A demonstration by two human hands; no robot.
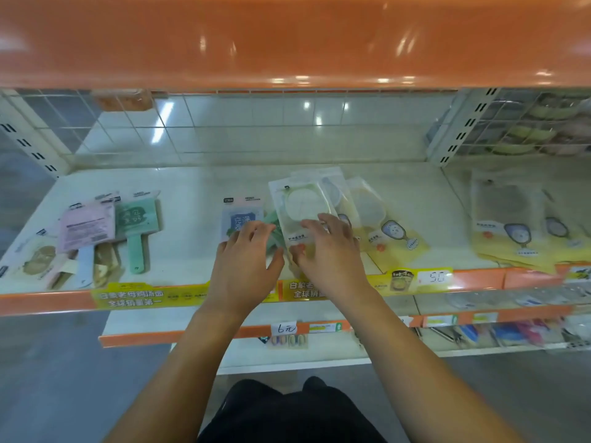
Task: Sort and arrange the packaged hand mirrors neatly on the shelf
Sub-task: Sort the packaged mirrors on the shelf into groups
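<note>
— What have you got on the head camera?

— I'm looking down at a white shelf (pixel 192 187) with an orange front edge. My right hand (pixel 326 251) is on a clear-packaged round mirror (pixel 302 207) near the middle: fingers curled over its lower part, thumb at the bottom-left edge, gripping it. The pack tilts a little and lies on top of more packs of the same kind, fanned out to its right (pixel 367 212).

— And the left?

— My left hand (pixel 246 257) sits just beside the right, fingers bent down onto a green-handled mirror (pixel 271 228) and touching a blue-faced square mirror pack (pixel 243 219). Whether it actually pinches anything, I can't tell.

— What else is on that shelf?

— Far left, a loose heap: a pink-backed pack (pixel 88 225), a green square mirror (pixel 139 219) with its handle pointing at me, some beige ones underneath. Far right, yellow-bottomed packs (pixel 511 231) overlapping. A yellow strip (pixel 134 295) runs along the front edge, with a white price tag (pixel 435 277) to the right of my hands.
</note>
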